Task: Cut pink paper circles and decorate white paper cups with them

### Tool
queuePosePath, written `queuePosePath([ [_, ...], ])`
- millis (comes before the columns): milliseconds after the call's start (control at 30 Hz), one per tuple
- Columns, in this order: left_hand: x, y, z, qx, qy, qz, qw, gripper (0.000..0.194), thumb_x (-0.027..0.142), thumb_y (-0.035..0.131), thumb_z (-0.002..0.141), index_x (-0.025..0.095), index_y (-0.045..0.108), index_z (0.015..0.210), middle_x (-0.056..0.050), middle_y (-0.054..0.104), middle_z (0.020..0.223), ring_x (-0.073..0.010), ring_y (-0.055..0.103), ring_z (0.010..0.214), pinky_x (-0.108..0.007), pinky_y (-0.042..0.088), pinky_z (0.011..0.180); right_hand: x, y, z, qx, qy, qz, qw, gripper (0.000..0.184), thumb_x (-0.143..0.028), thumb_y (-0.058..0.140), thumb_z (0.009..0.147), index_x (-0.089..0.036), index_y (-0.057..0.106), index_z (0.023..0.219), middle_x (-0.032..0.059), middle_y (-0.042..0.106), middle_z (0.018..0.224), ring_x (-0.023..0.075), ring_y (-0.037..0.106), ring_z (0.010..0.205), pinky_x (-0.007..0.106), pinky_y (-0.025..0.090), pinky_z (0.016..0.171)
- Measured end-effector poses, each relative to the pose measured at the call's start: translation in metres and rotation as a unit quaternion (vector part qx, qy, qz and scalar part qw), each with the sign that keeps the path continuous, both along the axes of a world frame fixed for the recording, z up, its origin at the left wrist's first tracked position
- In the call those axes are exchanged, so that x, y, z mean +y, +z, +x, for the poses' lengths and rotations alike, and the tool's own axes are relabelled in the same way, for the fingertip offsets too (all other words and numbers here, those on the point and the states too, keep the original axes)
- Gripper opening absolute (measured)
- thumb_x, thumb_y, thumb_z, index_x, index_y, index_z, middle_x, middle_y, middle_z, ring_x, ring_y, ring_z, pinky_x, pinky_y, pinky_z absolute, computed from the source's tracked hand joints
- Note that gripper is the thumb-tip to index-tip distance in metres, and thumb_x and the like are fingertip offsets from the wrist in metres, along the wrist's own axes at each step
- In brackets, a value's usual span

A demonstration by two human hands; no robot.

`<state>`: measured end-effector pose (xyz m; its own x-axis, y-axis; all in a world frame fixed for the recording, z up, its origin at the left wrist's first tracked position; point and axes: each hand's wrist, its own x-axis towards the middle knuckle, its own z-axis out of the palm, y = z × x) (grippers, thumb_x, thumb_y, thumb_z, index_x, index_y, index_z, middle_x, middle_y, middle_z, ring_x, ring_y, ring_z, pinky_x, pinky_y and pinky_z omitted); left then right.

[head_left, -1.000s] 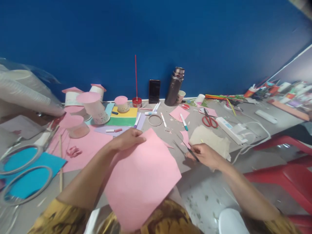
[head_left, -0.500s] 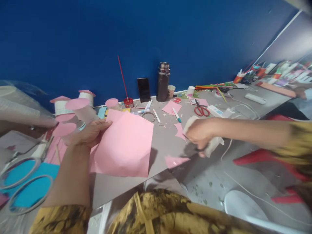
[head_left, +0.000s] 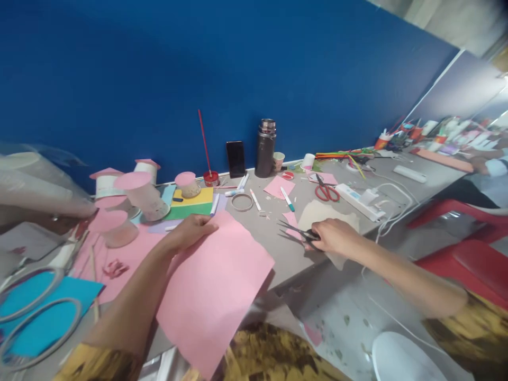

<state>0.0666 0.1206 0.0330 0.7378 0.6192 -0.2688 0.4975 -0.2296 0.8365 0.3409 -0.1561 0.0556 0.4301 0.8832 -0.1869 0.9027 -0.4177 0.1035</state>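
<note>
My left hand (head_left: 192,234) pinches the upper left edge of a large pink paper sheet (head_left: 218,286), which hangs tilted over the table's front edge. Over the table to its right, my right hand (head_left: 331,236) grips a pair of dark scissors (head_left: 296,231) by the handles, the blades parted and pointing left. Beneath the blades lies a pink paper scrap (head_left: 292,225). A crumpled cream cloth or paper (head_left: 317,212) is under and behind my right hand. Several paper cups with pink discs on top, such as this cup (head_left: 145,196), stand left of the sheet.
Along the blue wall stand a dark flask (head_left: 265,151) and a phone (head_left: 236,159). Red-handled scissors (head_left: 327,192), a power strip (head_left: 359,202) and a tape roll (head_left: 242,201) lie on the table. A red chair (head_left: 464,264) is at right, near another person's arm (head_left: 482,165).
My left hand has moved right and down with the sheet, which now tilts over the edge. My right hand has shifted slightly, and its scissors now point left. A pink scrap has left the table edge.
</note>
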Motion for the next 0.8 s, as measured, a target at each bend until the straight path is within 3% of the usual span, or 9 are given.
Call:
queuePosePath([
  [100, -0.002, -0.006, 0.021, 0.024, -0.087, 0.170, 0.981, 0.037, 0.043, 0.061, 0.082, 0.020, 0.050, 0.057, 0.003, 0.048, 0.054, -0.0148, 0.049, 0.052, -0.027, 0.031, 0.050, -0.007, -0.015, 0.022, -0.001, -0.033, 0.029, 0.999, 0.034, -0.053, 0.072, 0.082, -0.020, 0.069, 0.090, 0.0128, 0.076, 0.088, 0.0276, 0.070, 0.079, 0.029, 0.030, 0.057],
  [167, -0.010, -0.005, 0.035, 0.035, -0.117, 0.240, 0.963, 0.030, 0.036, 0.056, 0.085, 0.020, 0.053, 0.060, 0.001, 0.051, 0.059, -0.0174, 0.053, 0.058, -0.028, 0.034, 0.054, -0.008, -0.019, 0.038, 0.005, -0.050, 0.042, 0.998, 0.032, -0.051, 0.072, 0.081, -0.020, 0.066, 0.082, 0.0116, 0.075, 0.086, 0.0265, 0.069, 0.078, 0.029, 0.028, 0.057],
  [233, -0.024, -0.004, 0.042, 0.030, -0.105, 0.282, 0.953, 0.015, 0.030, 0.056, 0.086, 0.019, 0.065, 0.081, -0.005, 0.065, 0.080, -0.0239, 0.063, 0.081, -0.032, 0.045, 0.068, -0.006, -0.024, 0.052, 0.011, -0.056, 0.043, 0.997, 0.031, -0.050, 0.071, 0.080, -0.021, 0.063, 0.076, 0.0105, 0.073, 0.082, 0.0256, 0.068, 0.076, 0.029, 0.028, 0.056],
  [300, -0.046, -0.005, 0.034, 0.027, -0.083, 0.374, 0.923, 0.030, 0.027, 0.055, 0.089, 0.017, 0.066, 0.116, -0.014, 0.068, 0.117, -0.0321, 0.060, 0.114, -0.042, 0.047, 0.093, -0.005, -0.032, 0.062, 0.023, -0.053, 0.042, 0.997, 0.030, -0.050, 0.070, 0.080, -0.021, 0.061, 0.076, 0.0087, 0.072, 0.079, 0.0242, 0.067, 0.073, 0.028, 0.029, 0.056],
  [367, -0.073, -0.010, 0.014, 0.056, -0.097, 0.451, 0.885, 0.048, 0.034, 0.050, 0.096, 0.014, 0.055, 0.139, -0.022, 0.058, 0.141, -0.0380, 0.049, 0.135, -0.053, 0.041, 0.107, -0.005, -0.042, 0.071, 0.044, -0.047, 0.042, 0.997, 0.029, -0.049, 0.069, 0.080, -0.022, 0.060, 0.075, 0.0058, 0.071, 0.075, 0.0221, 0.065, 0.071, 0.028, 0.031, 0.056],
  [467, -0.114, -0.025, -0.025, 0.098, -0.213, 0.422, 0.876, 0.083, 0.071, 0.052, 0.090, 0.024, 0.038, 0.156, -0.021, 0.037, 0.163, -0.0425, 0.027, 0.153, -0.059, 0.034, 0.115, -0.008, -0.052, 0.081, 0.119, -0.039, 0.056, 0.991, 0.028, -0.047, 0.071, 0.075, -0.023, 0.057, 0.072, 0.0016, 0.069, 0.069, 0.0194, 0.062, 0.065, 0.026, 0.035, 0.057],
  [567, -0.137, -0.042, -0.049, 0.128, -0.261, 0.389, 0.875, 0.096, 0.083, 0.041, 0.086, 0.024, 0.030, 0.162, -0.022, 0.023, 0.168, -0.0421, 0.015, 0.157, -0.064, 0.022, 0.121, -0.010, -0.055, 0.089, 0.195, -0.037, 0.063, 0.978, 0.029, -0.047, 0.074, 0.069, -0.024, 0.056, 0.071, -0.0010, 0.067, 0.065, 0.0180, 0.058, 0.059, 0.026, 0.036, 0.055],
  [667, -0.133, -0.052, -0.050, 0.129, -0.253, 0.392, 0.875, 0.098, 0.083, 0.038, 0.087, 0.022, 0.028, 0.162, -0.022, 0.017, 0.169, -0.0402, 0.010, 0.158, -0.064, 0.015, 0.124, -0.007, -0.052, 0.091, 0.190, -0.037, 0.061, 0.979, 0.031, -0.048, 0.074, 0.067, -0.024, 0.055, 0.068, 0.0000, 0.066, 0.064, 0.0188, 0.057, 0.059, 0.028, 0.035, 0.055],
  [800, -0.107, -0.055, -0.038, 0.135, -0.232, 0.395, 0.879, 0.095, 0.081, 0.041, 0.089, 0.022, 0.028, 0.162, -0.020, 0.016, 0.170, -0.0384, 0.010, 0.158, -0.061, 0.012, 0.125, 0.004, -0.046, 0.080, 0.168, -0.031, 0.069, 0.983, 0.033, -0.053, 0.069, 0.073, -0.024, 0.054, 0.068, 0.0012, 0.067, 0.067, 0.0200, 0.058, 0.063, 0.029, 0.034, 0.056],
])
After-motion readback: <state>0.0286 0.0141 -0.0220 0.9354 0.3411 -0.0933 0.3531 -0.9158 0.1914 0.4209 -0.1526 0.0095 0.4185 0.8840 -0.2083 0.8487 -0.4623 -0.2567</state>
